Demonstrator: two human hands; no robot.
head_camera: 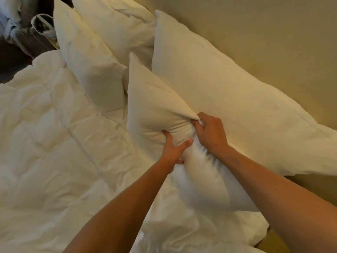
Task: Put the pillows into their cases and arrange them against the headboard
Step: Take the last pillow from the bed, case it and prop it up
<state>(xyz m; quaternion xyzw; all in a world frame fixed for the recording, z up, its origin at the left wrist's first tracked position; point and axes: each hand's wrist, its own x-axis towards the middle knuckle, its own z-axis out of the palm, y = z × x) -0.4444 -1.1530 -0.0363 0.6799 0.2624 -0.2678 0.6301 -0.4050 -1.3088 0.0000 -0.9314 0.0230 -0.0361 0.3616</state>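
Bedroom, seen from above a made-up bed. White quilted duvet [54,143] covers the near and left side. Several white pillows [228,92] stand in a row against a plain beige headboard [273,33] at the far right. Far left corner: dark floor [11,59] beside the bed, with crumpled pale cloth [11,17] lying on it.

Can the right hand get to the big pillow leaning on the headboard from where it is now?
Probably yes: the right hand grips the front pillow right beside the big pillow, with nothing between; it must let go first.
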